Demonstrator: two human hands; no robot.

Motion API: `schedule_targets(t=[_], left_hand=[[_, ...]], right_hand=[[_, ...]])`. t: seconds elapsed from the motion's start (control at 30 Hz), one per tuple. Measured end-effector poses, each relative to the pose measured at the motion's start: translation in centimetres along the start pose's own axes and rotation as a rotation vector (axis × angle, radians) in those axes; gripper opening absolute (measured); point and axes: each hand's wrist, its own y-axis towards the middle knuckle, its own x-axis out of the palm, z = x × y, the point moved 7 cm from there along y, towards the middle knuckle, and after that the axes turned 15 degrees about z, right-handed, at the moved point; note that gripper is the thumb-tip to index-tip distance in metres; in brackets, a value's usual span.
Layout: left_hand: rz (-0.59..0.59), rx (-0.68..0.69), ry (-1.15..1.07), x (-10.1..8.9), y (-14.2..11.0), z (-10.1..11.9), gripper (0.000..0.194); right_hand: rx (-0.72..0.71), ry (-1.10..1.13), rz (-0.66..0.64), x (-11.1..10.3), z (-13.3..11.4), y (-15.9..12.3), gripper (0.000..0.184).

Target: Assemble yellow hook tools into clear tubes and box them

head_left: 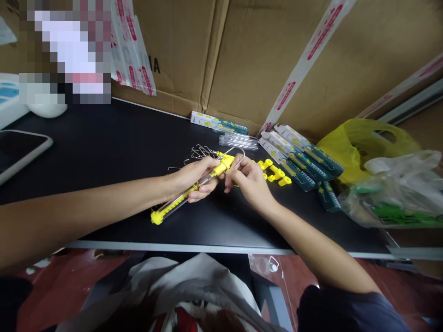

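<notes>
Partly hidden: a clear tube (177, 201) with a yellow scale inside, middle covered by the left hand (199, 178), clasped round it. Slanted over the black table (221, 226), yellow end cap (157, 218) at lower left — impossible to tell whether touching the tabletop. At the upper end, a yellow fitting (221, 167), partly behind fingertips. Pinched between thumb and fingers of the right hand (249, 182), a bent metal hook (243, 153), curve in plain sight, lower end lost behind the grip. Cut off at the left edge, one phone (19, 154); above it, a rounded white object (50, 109), partly pixelated. Too small to read, most print on the teal-and-white boxes (297, 157).

By count: one tube and one hook in hand. Beyond the left hand, several loose metal hooks (198, 152), too tangled to number. Right of the right hand, about six small yellow pieces (278, 173). Near the cardboard (259, 55), one lone box (219, 123) and some clear tubes (238, 141), packed too close to count. Farther right, three boxes side by side — plus a fourth (329, 196), partly tucked beneath. Beside those, one yellow bag (360, 138) and one clear bag (398, 184), crumpled.
</notes>
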Motion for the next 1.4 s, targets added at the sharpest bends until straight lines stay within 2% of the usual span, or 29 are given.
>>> schedule_targets(t=[0.33, 0.73, 0.83, 1.0, 1.13, 1.3, 1.4], left_hand=[[-0.122, -0.029, -0.046, 0.45, -0.44, 0.15, 0.043], [-0.258, -0.141, -0.155, 0.60, 0.02, -0.67, 0.042], [-0.258, -0.160, -0.158, 0.70, -0.11, -0.63, 0.045], [-0.193, -0.135, -0.104, 0.52, -0.44, -0.26, 0.048], [-0.214, -0.121, -0.032, 0.66, -0.80, -0.50, 0.053], [-0.161, -0.040, -0.055, 0.47, -0.52, -0.38, 0.047], [-0.198, -0.032, -0.060, 0.52, -0.35, -0.44, 0.047]], right_hand=[[0.015, 0.016, -0.013, 0.11, -0.70, -0.37, 0.023], [-0.019, 0.011, -0.038, 0.29, -0.82, -0.49, 0.030], [-0.010, 0.007, -0.047, 0.23, -0.85, -0.49, 0.031], [0.027, 0.028, -0.032, -0.24, -0.76, -0.47, 0.028], [0.037, 0.055, -0.026, -0.55, -0.42, -0.45, 0.027], [0.033, 0.074, -0.038, -0.44, -0.15, -0.42, 0.032], [0.006, 0.050, -0.047, -0.46, -0.26, -0.32, 0.033]])
